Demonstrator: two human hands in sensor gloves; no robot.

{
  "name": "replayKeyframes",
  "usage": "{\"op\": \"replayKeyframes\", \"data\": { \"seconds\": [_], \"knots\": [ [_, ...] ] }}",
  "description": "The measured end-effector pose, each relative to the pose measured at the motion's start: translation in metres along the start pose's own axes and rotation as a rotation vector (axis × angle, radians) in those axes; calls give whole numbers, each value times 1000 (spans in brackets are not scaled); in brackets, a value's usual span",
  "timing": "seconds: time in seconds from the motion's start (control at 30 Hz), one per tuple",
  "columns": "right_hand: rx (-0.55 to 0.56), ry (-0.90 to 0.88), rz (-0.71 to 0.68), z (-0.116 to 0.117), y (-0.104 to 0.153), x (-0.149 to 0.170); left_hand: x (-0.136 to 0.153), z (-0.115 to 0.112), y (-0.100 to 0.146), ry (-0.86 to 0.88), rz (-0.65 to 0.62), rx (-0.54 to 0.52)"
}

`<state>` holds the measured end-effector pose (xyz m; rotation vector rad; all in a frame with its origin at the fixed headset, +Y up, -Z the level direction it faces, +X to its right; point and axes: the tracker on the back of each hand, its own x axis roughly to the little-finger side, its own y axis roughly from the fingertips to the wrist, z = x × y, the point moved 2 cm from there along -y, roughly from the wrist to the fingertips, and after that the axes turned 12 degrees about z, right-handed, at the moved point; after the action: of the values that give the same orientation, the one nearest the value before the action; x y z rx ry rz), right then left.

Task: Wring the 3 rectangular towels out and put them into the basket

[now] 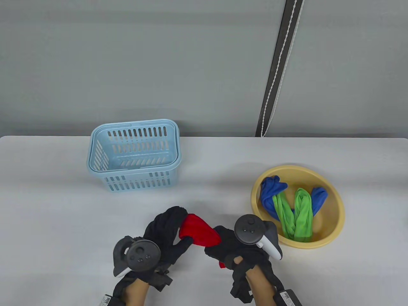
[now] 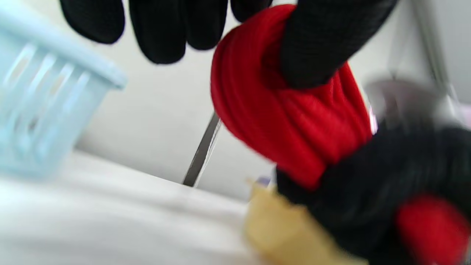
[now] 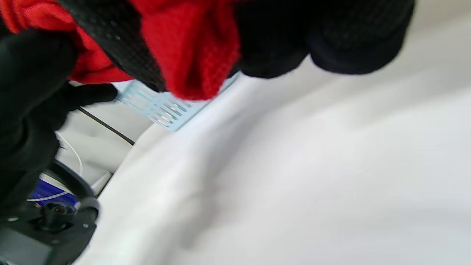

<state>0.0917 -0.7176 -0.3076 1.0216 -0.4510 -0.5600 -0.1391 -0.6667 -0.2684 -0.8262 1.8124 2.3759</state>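
A red towel [image 1: 199, 232] is bunched between both hands above the table's front middle. My left hand [image 1: 169, 231] grips its left end, the thumb pressed into the folds of the red towel [image 2: 294, 121]. My right hand [image 1: 231, 248] is curled round its right end, with a bit of the red towel [image 3: 191, 48] hanging below the fingers. A light blue slatted basket [image 1: 134, 154] stands at the back left with nothing seen inside. A blue towel [image 1: 271, 193] and a green towel [image 1: 298, 215] lie twisted in the yellow basin [image 1: 334, 204] at the right.
A dark strap with white cord [image 1: 277, 70] hangs down behind the table's far edge. Bare white tabletop [image 1: 47, 207] stretches left of the hands and between the basket and the basin.
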Motion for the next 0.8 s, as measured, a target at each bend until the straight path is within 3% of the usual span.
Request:
{"op": "replayKeyframes", "data": {
  "seconds": [0.23, 0.37, 0.6, 0.8],
  "knots": [
    [-224, -56, 0, 8, -7, 5, -59, -24, 6, -475, -280, 8],
    [-383, -140, -67, 21, -7, -1, -69, -37, 5, -648, -323, 4],
    [-502, -267, -123, 34, -5, -10, -60, -35, 0, -482, -258, -13],
    [-487, -274, -146, 34, 1, -17, -46, -28, -5, -377, -193, -38]
  ]
}}
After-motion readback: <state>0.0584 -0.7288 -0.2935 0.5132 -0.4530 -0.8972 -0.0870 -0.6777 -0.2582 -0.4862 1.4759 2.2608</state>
